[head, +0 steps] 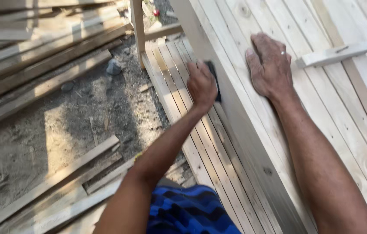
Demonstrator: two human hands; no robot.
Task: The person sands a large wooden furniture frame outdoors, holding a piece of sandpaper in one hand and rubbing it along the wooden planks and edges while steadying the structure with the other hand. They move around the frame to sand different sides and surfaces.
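Dark sanding pad (213, 78), centre of frame: small, flat, black, mostly hidden behind the left hand (201, 84). Grip: fingers curled and clamped on the pad, pressing it against the vertical side face of the slatted wooden panel (235, 112). The pad sits just under the panel's top edge, near the upper end of that face.

Right hand (269, 65), upper centre-right: holds nothing, fingers spread flat, palm down on the panel's top surface, just across the edge from the pad. A ring shows on one finger.

Progress, as a judgement: the pad is high on the side face, and a long run of that face extends toward the lower right. No difference in finish between worked and unworked wood can be made out, so how much is done cannot be told.

Materials: panel is pale, raw softwood in narrow parallel slats, with visible knots and tight seams. A loose short wooden block (335, 54) lies on the top surface, upper right. Below the side face, a lower slatted section (200, 143) of the same pale wood runs diagonally.

Surroundings: left half of frame is sandy ground (62, 125), grey-brown, gritty, with a small stone (113, 67). Stacked rough planks (40, 47) upper left; more loose boards (57, 190) lower left. Blue-and-black patterned cloth (187, 210) at bottom centre.
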